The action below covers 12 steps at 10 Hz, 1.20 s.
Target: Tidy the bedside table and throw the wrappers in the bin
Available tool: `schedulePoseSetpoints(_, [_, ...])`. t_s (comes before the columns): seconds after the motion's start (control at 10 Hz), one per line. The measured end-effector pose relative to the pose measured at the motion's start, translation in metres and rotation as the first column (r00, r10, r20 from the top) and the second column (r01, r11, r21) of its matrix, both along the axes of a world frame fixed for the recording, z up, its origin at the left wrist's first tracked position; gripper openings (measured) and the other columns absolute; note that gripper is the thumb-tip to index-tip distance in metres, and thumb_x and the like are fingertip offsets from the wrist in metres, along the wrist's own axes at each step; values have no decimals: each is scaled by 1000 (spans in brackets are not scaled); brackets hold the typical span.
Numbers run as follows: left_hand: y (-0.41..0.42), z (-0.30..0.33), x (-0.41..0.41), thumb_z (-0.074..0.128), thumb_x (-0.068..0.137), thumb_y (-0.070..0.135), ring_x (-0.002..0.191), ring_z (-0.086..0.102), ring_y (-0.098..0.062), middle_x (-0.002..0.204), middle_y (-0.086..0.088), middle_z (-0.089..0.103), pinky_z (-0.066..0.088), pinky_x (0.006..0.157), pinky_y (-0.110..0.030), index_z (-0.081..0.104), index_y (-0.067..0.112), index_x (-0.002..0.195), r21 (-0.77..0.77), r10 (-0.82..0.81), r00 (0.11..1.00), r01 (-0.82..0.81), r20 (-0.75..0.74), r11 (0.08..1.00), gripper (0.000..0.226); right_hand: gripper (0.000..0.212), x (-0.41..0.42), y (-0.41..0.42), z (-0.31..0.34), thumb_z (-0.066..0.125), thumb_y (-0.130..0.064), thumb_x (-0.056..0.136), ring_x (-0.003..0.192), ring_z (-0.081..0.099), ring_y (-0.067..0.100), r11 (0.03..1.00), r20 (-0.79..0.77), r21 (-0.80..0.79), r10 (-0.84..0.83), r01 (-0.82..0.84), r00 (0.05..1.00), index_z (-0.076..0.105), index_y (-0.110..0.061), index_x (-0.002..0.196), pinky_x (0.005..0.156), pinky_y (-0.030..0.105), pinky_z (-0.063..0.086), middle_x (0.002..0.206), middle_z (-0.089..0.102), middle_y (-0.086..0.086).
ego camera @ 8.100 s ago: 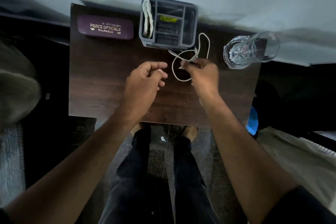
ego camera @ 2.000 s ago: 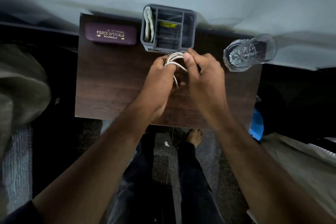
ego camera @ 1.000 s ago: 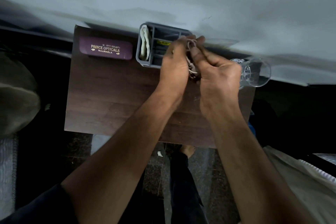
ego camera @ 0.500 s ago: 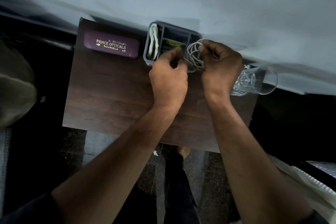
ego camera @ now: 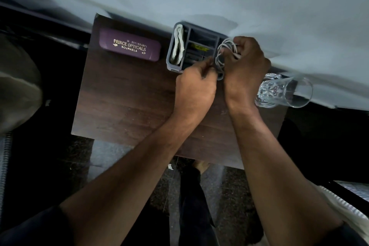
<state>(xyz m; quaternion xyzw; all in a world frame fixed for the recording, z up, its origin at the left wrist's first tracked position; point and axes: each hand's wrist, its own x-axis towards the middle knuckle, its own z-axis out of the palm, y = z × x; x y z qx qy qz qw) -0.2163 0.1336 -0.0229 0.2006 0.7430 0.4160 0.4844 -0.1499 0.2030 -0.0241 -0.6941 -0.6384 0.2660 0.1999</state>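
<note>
A dark wooden desk (ego camera: 123, 106) fills the middle of the frame, its far edge against a pale grey wall that takes up the whole upper part. Both bare forearms reach up from the bottom of the frame and meet at the upper centre, at the right end of a grey organizer (ego camera: 173, 62) with several compartments that stands at the desk's far edge.

The right hand (ego camera: 245, 68) is closed in a grip around a coiled white cable (ego camera: 223, 50); loops of the coil stick out to the left of the knuckles and hang over the right-hand compartment of the organizer. Whether the cable already touches the inside of that compartment cannot be told, since the hand covers it. The left hand (ego camera: 194, 90) sits just left of the right one, its thumb and forefinger pinched together at the lower loops of the same cable, right at the organizer's near rim.

In the leftmost compartment of the organizer a white crumpled tissue (ego camera: 178, 45) stands upright. A yellow label shows in a middle compartment. To the left of the organizer, near it but apart, lies a purple glasses case (ego camera: 129, 46) with gold lettering reading "PRINCE OPTICALS ROURKELA". At the right edge of the desk stands a clear cut-pattern drinking glass (ego camera: 283, 92), just beside the right wrist.

Below the desk's near edge, dark speckled floor and dark trouser legs show, with a small white scrap (ego camera: 170, 166) lying on the floor.
</note>
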Motion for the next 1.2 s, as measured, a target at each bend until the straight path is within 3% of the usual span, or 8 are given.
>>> schedulePoseSetpoints(0.2, [-4,0,0,54,101,15,63,54,13,80,20,66,43,61,0,70,21,130,15,-61,998,61,22,998,33,24,-4,1,-15,69,-20,89,104,63,28,999,115,26,41,-45,993,71,-6,108,81,22,35,110,69,13])
schedulePoseSetpoints(0.3, [-6,0,1,51,100,8,80,60,16,112,8,76,46,73,1,68,17,133,42,-32,999,31,23,999,38,23,-6,-1,-19,65,-18,90,106,61,32,996,171,18,82,-86,982,72,-5,108,83,28,34,109,68,17])
schedulePoseSetpoints(0.6, [-4,-8,-2,51,98,4,85,62,21,116,16,70,46,76,0,62,19,140,64,-28,995,22,95,998,47,28,-3,-10,-36,56,-29,97,102,49,31,991,96,-56,130,-125,987,69,-5,92,88,41,45,103,49,12])
schedulePoseSetpoints(0.7, [-4,-11,-2,51,98,7,92,65,6,111,14,74,51,83,-9,63,21,140,76,-35,992,26,119,997,45,31,3,-13,-39,51,-28,100,99,52,31,989,41,-29,145,-144,989,68,-1,103,88,41,46,98,46,6])
schedulePoseSetpoints(0.8, [-5,-10,-1,51,98,7,93,64,-4,93,23,70,51,79,-13,65,22,137,80,-39,991,29,129,996,44,25,10,-13,-36,61,-27,96,85,53,18,983,85,62,166,-171,982,73,-5,104,75,23,37,89,56,4])
schedulePoseSetpoints(1.0, [-4,-10,-1,55,95,5,105,68,0,111,13,75,53,94,-18,69,19,131,86,26,991,-38,128,996,41,23,17,-16,-33,58,-23,97,87,64,30,958,122,140,232,-249,965,75,-7,98,78,35,48,89,70,11])
schedulePoseSetpoints(1.1, [1,-7,0,55,94,6,119,65,-3,124,8,73,51,107,-25,67,17,133,85,-9,992,-2,126,996,43,22,16,-21,-31,59,-20,96,90,59,26,972,93,100,204,-213,975,74,-4,92,77,31,46,90,57,4])
schedulePoseSetpoints(1.2, [-5,-4,-5,55,94,7,114,64,1,121,13,72,48,101,-14,68,19,132,86,-27,1000,26,2,996,42,14,19,-38,-14,64,-10,92,82,60,19,955,-5,283,94,-89,996,77,-4,93,74,23,46,88,64,11])
